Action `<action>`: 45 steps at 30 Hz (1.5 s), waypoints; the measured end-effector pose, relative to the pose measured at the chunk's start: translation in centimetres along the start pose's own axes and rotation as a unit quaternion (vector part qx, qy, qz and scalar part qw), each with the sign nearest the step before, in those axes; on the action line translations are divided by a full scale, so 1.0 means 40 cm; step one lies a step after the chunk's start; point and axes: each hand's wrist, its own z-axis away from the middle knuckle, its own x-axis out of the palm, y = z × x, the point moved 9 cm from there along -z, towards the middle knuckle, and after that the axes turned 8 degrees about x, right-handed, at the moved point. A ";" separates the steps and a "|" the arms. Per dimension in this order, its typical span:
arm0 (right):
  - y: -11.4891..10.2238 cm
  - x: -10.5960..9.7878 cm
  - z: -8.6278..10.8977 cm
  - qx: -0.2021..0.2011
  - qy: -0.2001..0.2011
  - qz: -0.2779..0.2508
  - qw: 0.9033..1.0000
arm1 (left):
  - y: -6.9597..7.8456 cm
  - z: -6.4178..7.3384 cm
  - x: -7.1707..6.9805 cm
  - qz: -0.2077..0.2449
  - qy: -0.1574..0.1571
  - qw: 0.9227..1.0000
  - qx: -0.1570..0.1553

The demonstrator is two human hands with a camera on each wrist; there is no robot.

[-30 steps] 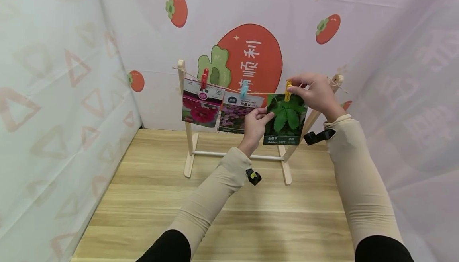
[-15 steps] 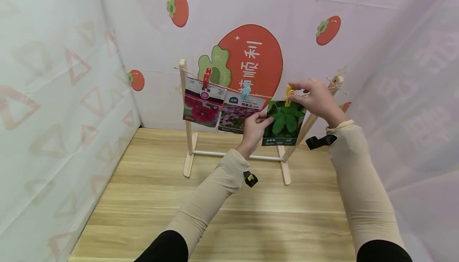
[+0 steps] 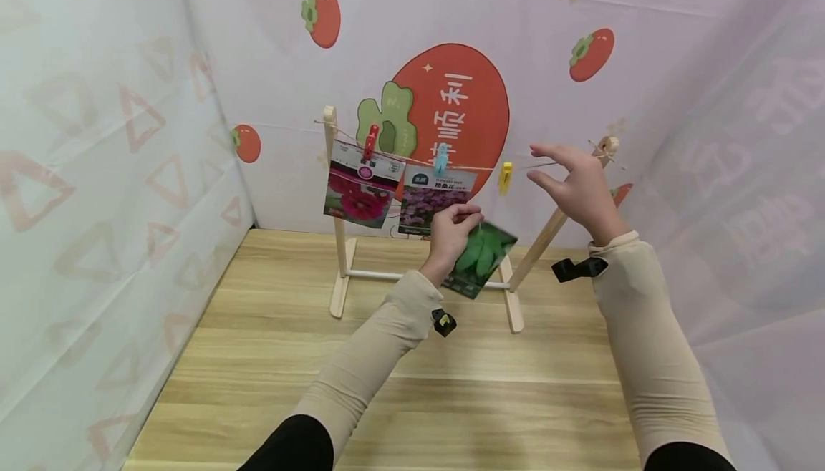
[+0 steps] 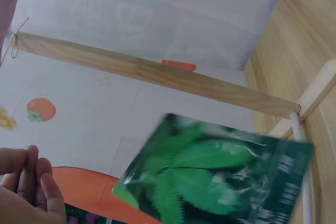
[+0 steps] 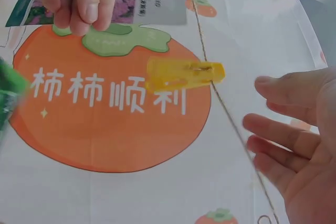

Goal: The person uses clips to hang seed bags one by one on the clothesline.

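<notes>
A green seed packet (image 3: 480, 260) with a leaf picture is in mid-air, tilted and blurred, just below and right of my left hand (image 3: 447, 238). In the left wrist view the packet (image 4: 210, 171) is apart from my left fingers (image 4: 47, 187), whose tips lie together with nothing between them. A yellow clothespin (image 3: 505, 179) hangs on the string (image 5: 231, 116) with nothing clipped in it. My right hand (image 3: 583, 188) is just right of the clothespin, thumb and fingers spread, holding nothing.
A pink-flower packet (image 3: 362, 188) hangs from a red clothespin (image 3: 370, 143), and a purple-flower packet (image 3: 425, 202) from a blue one (image 3: 441, 159). A wooden stand (image 3: 541, 249) carries the string above the wooden table (image 3: 399, 392).
My right hand has released the yellow clothespin and drawn right. The green packet has come off the line and dropped down and left, tilting. My left hand has moved slightly left and down.
</notes>
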 end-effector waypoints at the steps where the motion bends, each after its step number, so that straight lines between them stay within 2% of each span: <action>1: -0.004 -0.003 0.000 -0.005 0.007 -0.003 1.000 | -0.002 0.000 -0.001 0.000 0.001 1.000 -0.003; 8: -0.021 -0.026 -0.004 -0.017 0.043 -0.016 0.999 | -0.012 0.002 -0.004 -0.001 -0.001 1.000 -0.019; 10: -0.022 -0.026 -0.005 -0.015 0.041 -0.013 0.999 | -0.022 0.003 -0.001 -0.010 -0.013 0.999 -0.028; 12: -0.025 -0.024 -0.007 -0.012 0.037 -0.007 0.999 | -0.042 0.010 0.006 -0.027 -0.037 0.998 -0.049; 14: -0.028 -0.020 -0.010 -0.009 0.029 -0.002 1.000 | -0.078 0.024 0.020 -0.046 -0.081 0.992 -0.082; 17: -0.032 -0.013 -0.017 -0.007 0.016 0.008 1.000 | -0.153 0.054 0.036 -0.090 -0.147 0.978 -0.120; 19: -0.037 -0.009 -0.021 -0.007 0.004 0.014 1.000 | -0.212 0.074 0.030 -0.130 -0.171 0.967 -0.135; 20: -0.037 -0.006 -0.022 -0.008 -0.001 0.018 1.000 | -0.241 0.083 0.021 -0.147 -0.172 0.964 -0.140; 24: -0.039 0.006 -0.021 -0.007 -0.025 0.023 0.999 | -0.342 0.115 -0.035 -0.200 -0.146 0.955 -0.167; 27: -0.039 0.011 -0.019 -0.001 -0.042 0.021 0.999 | -0.397 0.128 -0.071 -0.224 -0.116 0.950 -0.183; 31: -0.040 0.014 -0.017 0.006 -0.056 0.020 0.998 | -0.459 0.139 -0.097 -0.250 -0.081 0.942 -0.209; 36: -0.039 0.027 -0.016 0.012 -0.071 0.031 0.997 | -0.523 0.156 -0.111 -0.234 -0.043 0.938 -0.253; 38: -0.038 0.031 -0.016 0.010 -0.074 0.035 0.997 | -0.559 0.158 -0.114 -0.229 -0.035 0.936 -0.265; 42: -0.034 0.037 -0.017 0.005 -0.075 0.039 0.996 | -0.624 0.151 -0.118 -0.248 -0.032 0.935 -0.253; 45: -0.031 0.041 -0.019 0.007 -0.080 0.039 0.996 | -0.637 0.148 -0.117 -0.253 -0.032 0.935 -0.249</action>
